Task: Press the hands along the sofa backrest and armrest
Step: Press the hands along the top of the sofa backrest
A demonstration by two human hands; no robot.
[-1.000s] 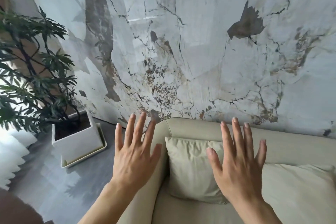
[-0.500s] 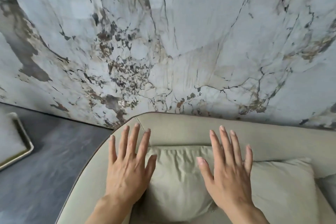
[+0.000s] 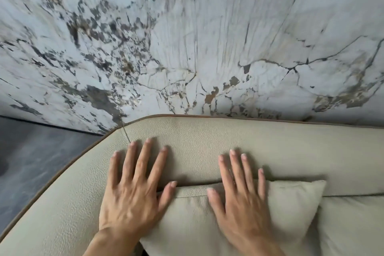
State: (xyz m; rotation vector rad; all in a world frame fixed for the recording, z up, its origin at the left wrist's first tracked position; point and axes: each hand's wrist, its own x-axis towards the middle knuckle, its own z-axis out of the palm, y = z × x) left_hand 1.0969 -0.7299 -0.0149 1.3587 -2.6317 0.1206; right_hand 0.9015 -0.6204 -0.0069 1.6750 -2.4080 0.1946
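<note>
The beige leather sofa backrest [image 3: 270,147] runs across the middle of the view, curving at the left corner into the armrest [image 3: 62,203]. My left hand [image 3: 135,189] lies palm down with fingers spread on the backrest near that corner, fingertips close to the seam. My right hand [image 3: 241,193] is also flat and spread, fingers on the backrest and palm over a beige cushion [image 3: 291,210] that leans against it. Neither hand holds anything.
A marble-patterned wall [image 3: 187,37] rises directly behind the sofa. Dark grey floor [image 3: 31,156] lies to the left of the armrest. A second cushion [image 3: 353,226] sits at the right edge.
Both hands moved forward and down onto the backrest top. The view shifted closer and rightward; the potted plant and its white planter have left the frame.
</note>
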